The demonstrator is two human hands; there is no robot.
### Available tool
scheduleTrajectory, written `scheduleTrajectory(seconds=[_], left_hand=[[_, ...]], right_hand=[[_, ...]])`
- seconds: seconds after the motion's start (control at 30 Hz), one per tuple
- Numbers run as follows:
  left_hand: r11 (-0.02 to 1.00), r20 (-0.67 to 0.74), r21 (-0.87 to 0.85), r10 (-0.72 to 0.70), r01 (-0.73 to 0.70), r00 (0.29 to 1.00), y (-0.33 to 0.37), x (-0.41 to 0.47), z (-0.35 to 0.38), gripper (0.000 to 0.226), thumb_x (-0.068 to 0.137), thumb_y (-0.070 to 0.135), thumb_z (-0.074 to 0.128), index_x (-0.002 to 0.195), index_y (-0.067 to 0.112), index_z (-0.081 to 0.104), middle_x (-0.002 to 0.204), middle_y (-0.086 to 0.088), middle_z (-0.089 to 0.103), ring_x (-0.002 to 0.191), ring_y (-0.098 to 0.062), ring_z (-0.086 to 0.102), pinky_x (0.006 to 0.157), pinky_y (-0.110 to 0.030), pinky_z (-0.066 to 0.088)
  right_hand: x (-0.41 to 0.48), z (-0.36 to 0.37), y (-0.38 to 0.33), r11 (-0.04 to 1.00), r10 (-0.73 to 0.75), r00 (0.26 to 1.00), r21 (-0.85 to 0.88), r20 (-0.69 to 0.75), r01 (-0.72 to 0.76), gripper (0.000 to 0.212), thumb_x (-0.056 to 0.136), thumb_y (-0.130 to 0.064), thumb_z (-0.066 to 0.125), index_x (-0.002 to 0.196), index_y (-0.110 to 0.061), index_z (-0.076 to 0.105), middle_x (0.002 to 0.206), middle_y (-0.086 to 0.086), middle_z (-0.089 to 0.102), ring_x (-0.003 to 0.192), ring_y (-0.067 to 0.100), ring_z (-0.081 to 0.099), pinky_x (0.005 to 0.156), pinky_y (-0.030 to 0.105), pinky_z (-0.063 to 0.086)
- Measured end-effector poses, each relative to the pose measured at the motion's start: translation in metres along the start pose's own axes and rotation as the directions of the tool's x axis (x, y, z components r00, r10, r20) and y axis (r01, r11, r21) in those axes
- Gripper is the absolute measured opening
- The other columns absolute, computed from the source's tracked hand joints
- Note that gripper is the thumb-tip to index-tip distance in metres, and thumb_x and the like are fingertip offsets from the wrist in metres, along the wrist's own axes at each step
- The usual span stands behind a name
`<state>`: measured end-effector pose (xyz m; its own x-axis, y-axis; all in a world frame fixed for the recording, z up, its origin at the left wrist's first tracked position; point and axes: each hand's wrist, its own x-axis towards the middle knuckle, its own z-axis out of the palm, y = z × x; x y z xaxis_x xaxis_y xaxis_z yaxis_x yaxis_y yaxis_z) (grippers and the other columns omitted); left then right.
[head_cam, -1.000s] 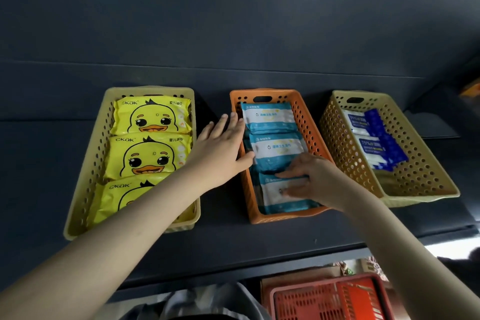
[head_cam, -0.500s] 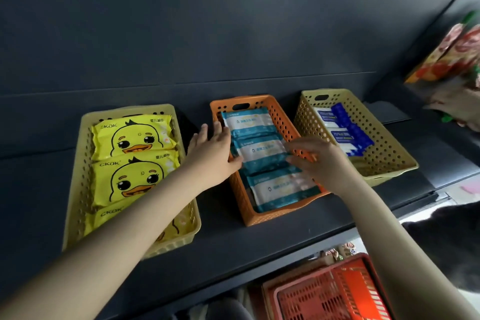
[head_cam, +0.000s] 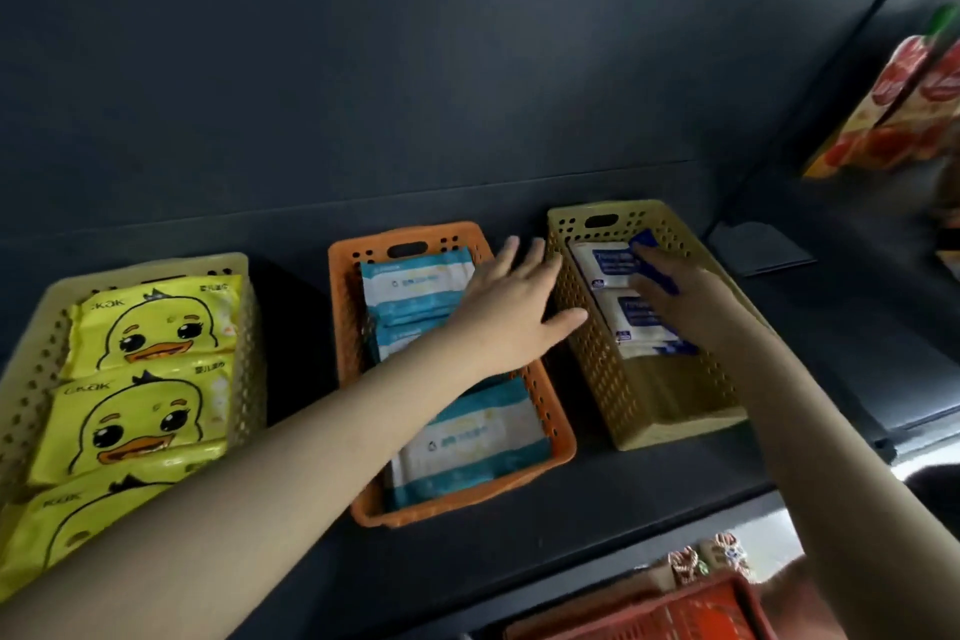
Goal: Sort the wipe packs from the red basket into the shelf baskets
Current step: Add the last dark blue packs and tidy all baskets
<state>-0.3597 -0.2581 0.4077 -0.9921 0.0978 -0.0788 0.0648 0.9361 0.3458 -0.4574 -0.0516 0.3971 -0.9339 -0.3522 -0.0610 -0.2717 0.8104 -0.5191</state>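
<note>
Three baskets stand in a row on the dark shelf. The left yellow basket [head_cam: 31, 369] holds yellow duck wipe packs [head_cam: 150, 317]. Teal-and-white wipe packs [head_cam: 467, 437] fill the orange basket [head_cam: 558, 426] in the middle. The right tan basket [head_cam: 597, 353] holds white-and-blue wipe packs [head_cam: 605, 263]. My left hand [head_cam: 511, 312] stretches flat over the orange basket's right rim, thumb against the tan basket's wall. Inside the tan basket, my right hand [head_cam: 680, 294] lies with straight fingers on the white-and-blue packs. The red basket [head_cam: 691, 608] shows at the bottom edge.
Red-and-yellow snack bags [head_cam: 904, 109] stand on a neighbouring shelf at the right. A grey tag [head_cam: 758, 247] lies on the shelf behind the tan basket. The shelf's front edge runs just above the red basket.
Both hands have moved right from the orange basket: the left from its left side to its right rim, the right off the teal packs into the tan basket. The view has shifted right.
</note>
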Motion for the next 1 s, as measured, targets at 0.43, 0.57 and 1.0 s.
scheduleTrajectory(seconds=[0.43, 0.57, 1.0], left_hand=[[0.995, 0.141, 0.098, -0.024, 0.01, 0.99, 0.016, 0.051, 0.023, 0.1, 0.082, 0.073, 0.042, 0.154, 0.018, 0.001, 0.161, 0.0, -0.012, 0.146, -0.018, -0.019, 0.12, -0.042, -0.007], [0.995, 0.153, 0.099, -0.037, 0.022, 0.988, 0.016, 0.05, 0.024, 0.1, 0.082, 0.074, 0.04, 0.154, 0.02, -0.001, 0.161, 0.003, -0.015, 0.146, -0.017, -0.019, 0.12, -0.043, -0.006], [0.998, 0.163, 0.065, -0.031, 0.02, 0.986, 0.015, 0.05, 0.023, 0.099, 0.083, 0.073, 0.042, 0.154, 0.022, -0.006, 0.159, 0.006, -0.02, 0.146, -0.014, -0.02, 0.117, -0.037, -0.009]], right_hand=[[0.059, 0.038, 0.049, 0.925, 0.02, 0.917, -0.355, 0.397, 0.134, 0.066, 0.094, -0.058, 0.017, 0.153, -0.029, 0.011, 0.161, 0.003, -0.012, 0.147, 0.033, -0.013, 0.119, 0.054, 0.003], [0.057, 0.029, 0.045, 0.91, 0.007, 0.919, -0.384, 0.394, 0.158, 0.063, 0.095, -0.057, 0.017, 0.153, -0.032, 0.011, 0.162, 0.001, -0.009, 0.147, 0.027, -0.013, 0.12, 0.051, 0.004], [0.022, 0.024, 0.032, 0.924, 0.099, 0.964, -0.383, 0.245, 0.002, 0.062, 0.097, -0.051, 0.039, 0.147, -0.015, 0.031, 0.159, 0.001, 0.022, 0.14, 0.023, 0.034, 0.11, 0.038, 0.033]])
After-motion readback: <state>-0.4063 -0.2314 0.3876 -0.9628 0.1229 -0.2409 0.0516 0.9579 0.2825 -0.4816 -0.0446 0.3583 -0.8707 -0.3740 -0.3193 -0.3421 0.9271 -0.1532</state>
